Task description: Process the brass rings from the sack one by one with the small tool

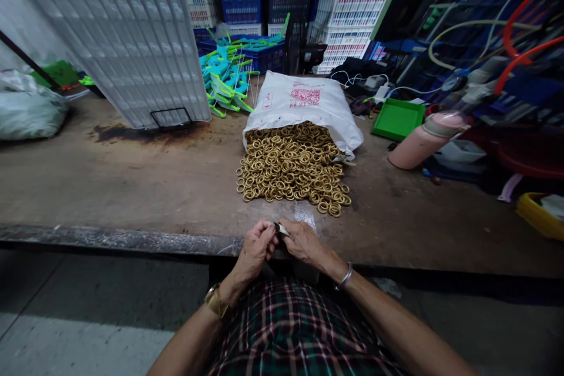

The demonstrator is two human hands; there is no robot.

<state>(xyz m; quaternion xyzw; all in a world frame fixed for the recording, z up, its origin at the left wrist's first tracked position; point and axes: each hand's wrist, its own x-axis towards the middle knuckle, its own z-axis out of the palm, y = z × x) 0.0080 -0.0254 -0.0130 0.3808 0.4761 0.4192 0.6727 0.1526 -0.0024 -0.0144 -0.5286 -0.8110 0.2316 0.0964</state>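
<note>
At the bench's near edge, the left hand [257, 245] and right hand [304, 242] pinch a small silvery piece [282, 229] between closed fingertips, the brass rings [293, 167] heaped just beyond.

Small item [282, 229] between fingers, indistinct

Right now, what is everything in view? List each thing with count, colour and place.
rings: a heap, too many to count, brass-gold, spilling from the sack at table centre
sack: one, white with red print, behind the rings
tray: one, green, right of the sack
crates: many stacked, blue and white, at the back
table: one, brown, worn
small piece: one, pale, pinched between both hands
left hand: gold watch on wrist, at table edge
right hand: silver bangle on wrist, beside it
</note>
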